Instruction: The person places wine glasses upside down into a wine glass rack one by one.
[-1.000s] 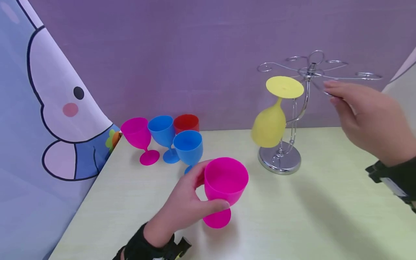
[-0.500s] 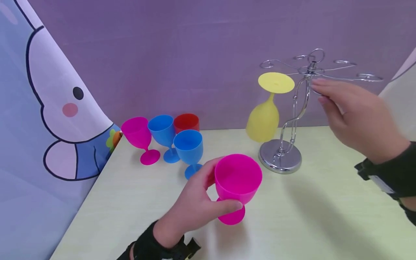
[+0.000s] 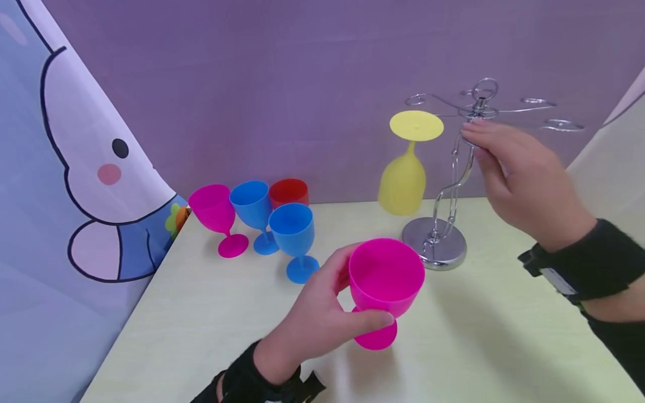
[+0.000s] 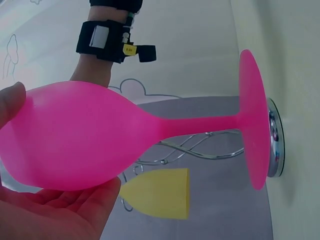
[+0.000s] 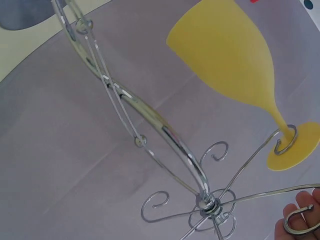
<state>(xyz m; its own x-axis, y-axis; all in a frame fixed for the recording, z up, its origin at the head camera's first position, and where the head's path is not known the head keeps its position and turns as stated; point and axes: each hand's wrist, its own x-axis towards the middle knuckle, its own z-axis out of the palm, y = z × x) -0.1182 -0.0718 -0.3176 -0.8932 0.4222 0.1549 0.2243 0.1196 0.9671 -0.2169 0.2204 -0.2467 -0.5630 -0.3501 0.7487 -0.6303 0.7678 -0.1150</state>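
holding pink goblet (image 3: pixel 387 280), wristband label (image 4: pixel 129 49) illegible

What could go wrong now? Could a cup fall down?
Maybe!
1. The yellow cup hangs upside down on the rack. If the right grip, which is on the rack too, jerks it, that cup might swing or slip off.
2. The pink cup in the left grip is held by its wide bowl, so it could slide out.
3. The nearer blue cup looks close to the left grip, so a bump might tip it over.
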